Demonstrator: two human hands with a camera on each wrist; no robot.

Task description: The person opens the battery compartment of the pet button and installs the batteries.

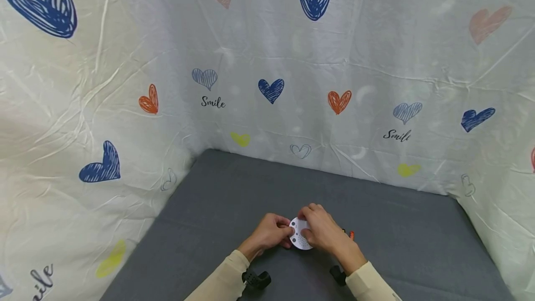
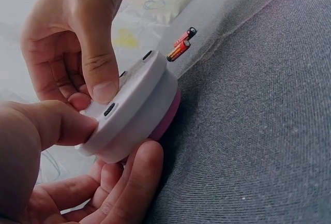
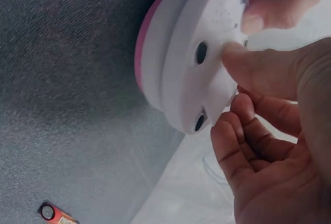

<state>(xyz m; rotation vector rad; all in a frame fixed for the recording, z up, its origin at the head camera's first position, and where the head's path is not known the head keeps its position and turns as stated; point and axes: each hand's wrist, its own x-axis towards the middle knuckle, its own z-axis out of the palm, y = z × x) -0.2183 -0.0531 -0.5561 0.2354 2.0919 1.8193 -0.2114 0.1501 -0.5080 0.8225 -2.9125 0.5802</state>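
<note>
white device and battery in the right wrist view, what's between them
Only grey fabric lies between the white device and the battery, as the right wrist view shows.

Fingers (image 2: 144, 169) round white device (image 2: 138, 104) — batteries (image 2: 179, 51) beyond

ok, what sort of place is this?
Probably a makeshift indoor work booth: heart-print sheet hung behind and beside a grey table, with a white device in hand.
</note>
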